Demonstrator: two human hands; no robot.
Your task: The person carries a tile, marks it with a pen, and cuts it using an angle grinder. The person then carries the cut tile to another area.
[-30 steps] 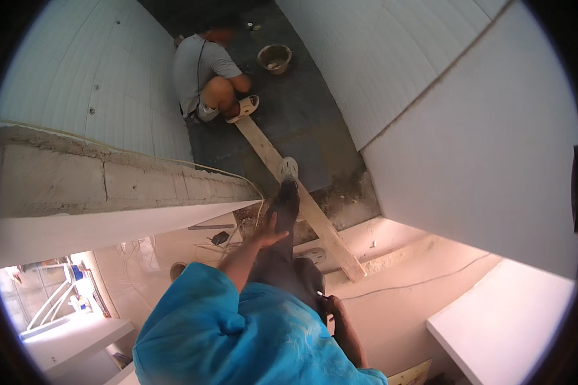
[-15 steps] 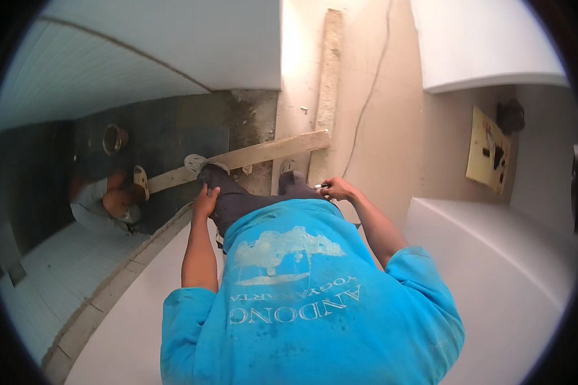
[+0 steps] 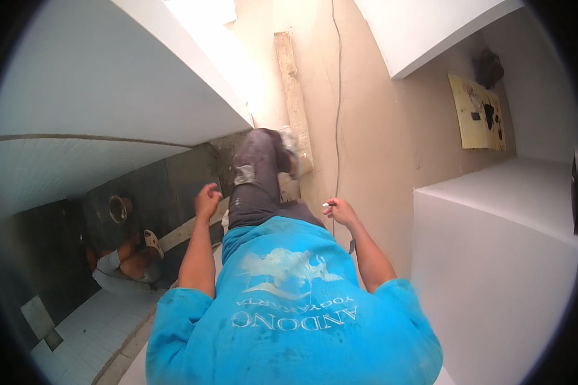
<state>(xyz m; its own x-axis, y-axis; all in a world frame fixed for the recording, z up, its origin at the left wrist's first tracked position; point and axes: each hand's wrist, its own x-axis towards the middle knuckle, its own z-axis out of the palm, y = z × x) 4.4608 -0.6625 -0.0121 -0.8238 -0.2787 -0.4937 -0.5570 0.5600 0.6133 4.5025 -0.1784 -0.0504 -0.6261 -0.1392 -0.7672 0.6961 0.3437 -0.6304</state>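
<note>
R hand [image 3: 343, 212] has a small white-tipped stick [image 3: 329, 205] pinched btwn its fingers, just right of the dark trousers [image 3: 253, 192] & near the grey cable [image 3: 339, 96] on the tan floor [image 3: 379, 128]. L hand [image 3: 207, 201] hangs out beside the thigh w/ fingers loosely apart n a bit curled. Co-worker [image 3: 136, 264] crouches off to the left nr a bucket [image 3: 128, 205], n a wood plank [image 3: 291, 90] lies on the floor up front
</note>
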